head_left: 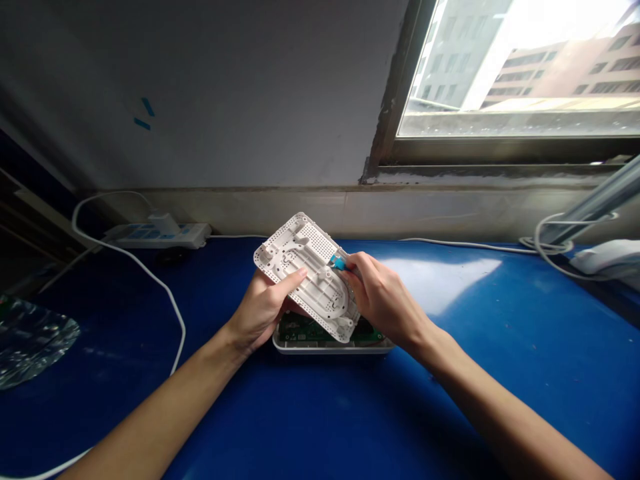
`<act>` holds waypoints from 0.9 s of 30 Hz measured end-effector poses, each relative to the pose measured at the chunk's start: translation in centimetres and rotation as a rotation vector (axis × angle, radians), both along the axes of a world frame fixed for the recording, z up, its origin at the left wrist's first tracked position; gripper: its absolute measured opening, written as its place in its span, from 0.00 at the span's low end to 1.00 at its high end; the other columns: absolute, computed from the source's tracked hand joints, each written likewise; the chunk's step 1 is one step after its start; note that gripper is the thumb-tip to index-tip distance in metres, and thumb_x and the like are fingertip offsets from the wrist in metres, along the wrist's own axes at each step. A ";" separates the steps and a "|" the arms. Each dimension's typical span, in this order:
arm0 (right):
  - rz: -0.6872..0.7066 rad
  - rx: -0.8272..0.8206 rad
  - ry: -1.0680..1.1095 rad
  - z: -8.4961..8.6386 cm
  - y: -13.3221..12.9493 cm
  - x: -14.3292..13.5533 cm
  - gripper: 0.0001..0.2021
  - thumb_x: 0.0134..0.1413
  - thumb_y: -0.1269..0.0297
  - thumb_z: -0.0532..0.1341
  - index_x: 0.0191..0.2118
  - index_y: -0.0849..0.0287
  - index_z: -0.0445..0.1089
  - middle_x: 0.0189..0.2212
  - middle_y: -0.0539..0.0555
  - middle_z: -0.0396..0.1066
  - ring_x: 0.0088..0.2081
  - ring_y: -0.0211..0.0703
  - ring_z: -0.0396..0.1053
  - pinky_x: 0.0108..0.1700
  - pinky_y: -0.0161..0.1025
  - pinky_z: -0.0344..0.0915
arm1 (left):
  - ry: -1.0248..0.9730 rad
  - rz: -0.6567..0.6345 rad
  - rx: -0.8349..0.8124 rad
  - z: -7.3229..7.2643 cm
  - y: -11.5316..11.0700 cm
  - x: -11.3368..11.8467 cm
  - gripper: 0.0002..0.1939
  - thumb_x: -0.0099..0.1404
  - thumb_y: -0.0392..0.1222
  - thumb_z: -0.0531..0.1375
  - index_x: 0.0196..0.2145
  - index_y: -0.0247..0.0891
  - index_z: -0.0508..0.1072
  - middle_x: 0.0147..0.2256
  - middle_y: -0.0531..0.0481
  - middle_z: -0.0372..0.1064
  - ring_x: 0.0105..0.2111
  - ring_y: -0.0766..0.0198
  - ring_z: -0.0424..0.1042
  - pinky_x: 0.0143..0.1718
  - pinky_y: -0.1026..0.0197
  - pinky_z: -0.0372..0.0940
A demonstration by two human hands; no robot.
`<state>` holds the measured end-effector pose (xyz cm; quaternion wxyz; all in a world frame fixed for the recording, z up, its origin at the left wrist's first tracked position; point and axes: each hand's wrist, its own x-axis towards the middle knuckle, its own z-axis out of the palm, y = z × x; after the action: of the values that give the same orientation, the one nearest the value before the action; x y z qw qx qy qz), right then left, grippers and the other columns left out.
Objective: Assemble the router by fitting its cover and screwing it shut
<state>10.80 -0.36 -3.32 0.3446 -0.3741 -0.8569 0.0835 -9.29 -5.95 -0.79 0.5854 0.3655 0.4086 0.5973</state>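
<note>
A white perforated plastic cover (320, 267) is held tilted, its ribbed inner side up. My left hand (265, 303) grips its lower left edge, thumb on top. At the cover's right edge, my right hand (377, 290) is closed on a small blue piece (339, 263), whose tip touches the cover; what kind of piece it is I cannot make out. Below both hands a white housing (330, 349) with a green circuit board (305, 329) in it rests on the blue table, partly hidden by the cover.
On the blue table (225, 413), a white power strip (187, 235) lies back left, its cable (170, 293) curving forward. A crinkled shiny bag (35, 340) is far left. A metal arm (590, 200) with coiled cable stands back right, below the window (520, 87).
</note>
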 end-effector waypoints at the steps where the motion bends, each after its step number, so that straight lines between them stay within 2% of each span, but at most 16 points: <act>1: 0.001 -0.006 -0.007 0.0 0.0 0.0 0.03 0.71 0.68 0.55 0.42 0.56 0.64 0.36 0.57 0.74 0.34 0.48 0.72 0.35 0.40 0.64 | 0.001 0.005 0.003 0.1 0.0 0.0 0.30 0.61 0.37 0.73 0.60 0.35 0.76 0.49 0.40 0.82 0.48 0.42 0.82 0.43 0.52 0.80; 8: -0.025 -0.026 -0.049 0.1 -0.1 0.0 0.04 0.71 0.69 0.54 0.41 0.56 0.63 0.33 0.56 0.74 0.30 0.46 0.71 0.32 0.39 0.62 | 0.017 0.043 0.016 0.0 0.3 0.1 0.25 0.59 0.38 0.74 0.54 0.33 0.79 0.49 0.39 0.82 0.49 0.41 0.82 0.48 0.49 0.79; 17: -0.109 -0.037 -0.213 0.7 -0.9 -0.5 0.06 0.70 0.73 0.55 0.38 0.56 0.61 0.33 0.57 0.74 0.30 0.49 0.73 0.30 0.40 0.59 | 0.033 0.064 0.058 -0.6 0.4 0.4 0.26 0.59 0.37 0.73 0.56 0.34 0.78 0.51 0.39 0.81 0.52 0.42 0.80 0.51 0.50 0.77; 20: -0.089 -0.007 -0.270 0.7 -1.0 -0.4 0.06 0.69 0.76 0.53 0.40 0.57 0.62 0.41 0.62 0.75 0.30 0.48 0.73 0.30 0.41 0.61 | 0.043 0.151 0.098 -0.3 0.7 0.0 0.25 0.58 0.37 0.74 0.54 0.35 0.79 0.51 0.41 0.81 0.51 0.44 0.80 0.51 0.51 0.77; 23: -0.057 0.020 -0.223 0.7 -0.7 -0.2 0.05 0.70 0.73 0.52 0.45 0.57 0.62 0.52 0.66 0.73 0.33 0.49 0.76 0.31 0.41 0.64 | 0.056 0.199 0.108 0.0 1.2 -0.2 0.25 0.58 0.37 0.74 0.54 0.36 0.79 0.51 0.43 0.81 0.50 0.45 0.81 0.49 0.52 0.78; 25: -0.053 -0.003 -0.180 0.7 -0.4 0.0 0.05 0.71 0.70 0.52 0.48 0.57 0.62 0.52 0.66 0.74 0.35 0.51 0.77 0.31 0.42 0.65 | 0.060 0.198 0.101 0.1 1.3 -0.1 0.26 0.58 0.38 0.74 0.54 0.37 0.78 0.50 0.43 0.82 0.50 0.45 0.81 0.49 0.51 0.78; 27: -0.055 -0.043 -0.162 0.6 -0.2 0.3 0.06 0.72 0.68 0.52 0.50 0.57 0.62 0.48 0.64 0.77 0.34 0.53 0.77 0.31 0.43 0.65 | 0.069 0.188 0.095 0.0 1.4 0.0 0.25 0.58 0.38 0.74 0.53 0.36 0.79 0.47 0.44 0.82 0.49 0.45 0.81 0.48 0.51 0.79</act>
<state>11.12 -0.53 -2.72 0.2683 -0.4102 -0.8694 0.0620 -9.26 -4.59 -0.79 0.4942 0.3732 0.4323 0.6555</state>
